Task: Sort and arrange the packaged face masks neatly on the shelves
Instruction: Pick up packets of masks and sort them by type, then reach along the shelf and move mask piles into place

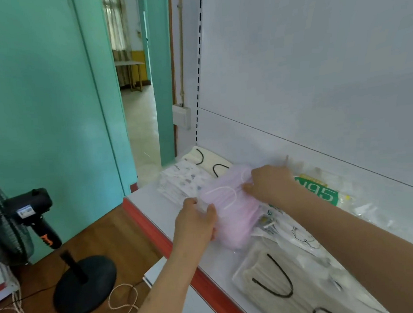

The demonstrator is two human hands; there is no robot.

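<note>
Two hands grip the pink mask pack [229, 211]: left hand [195, 220] pinching its near end, right hand [270, 181] its far end, long axis between them.

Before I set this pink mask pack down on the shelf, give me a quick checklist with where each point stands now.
1. Left hand grips the near end of the pink pack: ok.
2. Right hand holds the far end: ok.
3. Pack lined up with the patterned pack beside it: not ok, it sits at an angle.
4. Bare shelf near the front edge: ok.
5. Wrapper sealed: cannot tell.
</note>
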